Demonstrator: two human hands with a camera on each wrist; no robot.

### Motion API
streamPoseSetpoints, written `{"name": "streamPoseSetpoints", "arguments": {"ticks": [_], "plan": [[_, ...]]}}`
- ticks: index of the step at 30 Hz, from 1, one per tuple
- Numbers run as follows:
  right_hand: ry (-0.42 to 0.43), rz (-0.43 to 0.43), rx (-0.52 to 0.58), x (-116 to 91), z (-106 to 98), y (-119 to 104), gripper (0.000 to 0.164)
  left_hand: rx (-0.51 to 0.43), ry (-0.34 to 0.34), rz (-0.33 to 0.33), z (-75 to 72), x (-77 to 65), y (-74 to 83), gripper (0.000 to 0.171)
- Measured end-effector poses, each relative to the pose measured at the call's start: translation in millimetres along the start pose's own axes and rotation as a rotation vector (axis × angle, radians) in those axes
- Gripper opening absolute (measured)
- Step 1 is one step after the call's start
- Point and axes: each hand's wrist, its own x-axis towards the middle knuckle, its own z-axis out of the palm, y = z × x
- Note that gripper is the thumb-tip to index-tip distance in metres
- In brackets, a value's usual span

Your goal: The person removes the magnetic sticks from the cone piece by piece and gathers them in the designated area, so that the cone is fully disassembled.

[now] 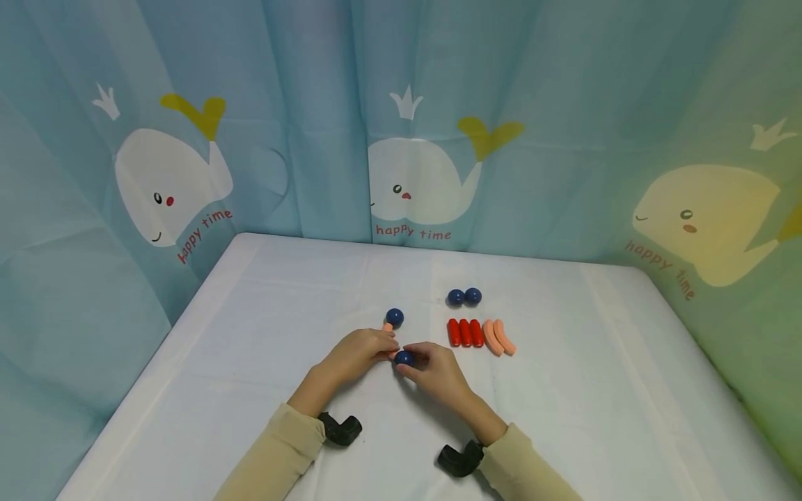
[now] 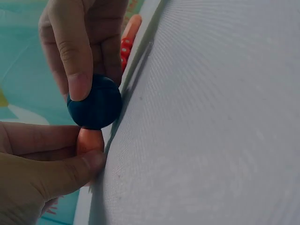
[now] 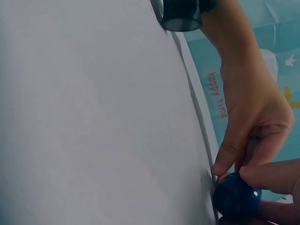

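Note:
In the head view, the left hand (image 1: 360,351) and right hand (image 1: 437,372) meet over the middle of the white table. The right thumb and fingers pinch a glossy blue ball (image 2: 94,105). Below it in the left wrist view, the left thumb and fingers pinch an orange rod (image 2: 90,139), whose end touches the ball. Most of that rod is hidden by the fingers. Just beyond the left hand lies a second blue ball (image 1: 395,317), against a short visible end of an orange piece (image 1: 388,327); whether this is the same rod I cannot tell.
Right of the hands, three red rods (image 1: 466,333) lie side by side, next to two curved orange rods (image 1: 498,337). Two more blue balls (image 1: 464,297) touch each other behind them. A blue whale-print curtain (image 1: 326,139) surrounds the table (image 1: 250,299) at the back and sides.

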Motion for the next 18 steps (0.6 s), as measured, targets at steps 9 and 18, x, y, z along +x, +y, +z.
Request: {"name": "streamPoseSetpoints", "arguments": {"ticks": [9, 18], "plan": [[-0.015, 0.071, -0.025, -2, -18, -9, 0.030, -0.040, 0.041, 0.042, 6.1, -0.4, -5.8, 0.006], [0.134, 0.166, -0.047, 12, -73, 6, 0.036, -0.035, 0.037, 0.007, 7.3, -1.6, -7.0, 0.005]]}}
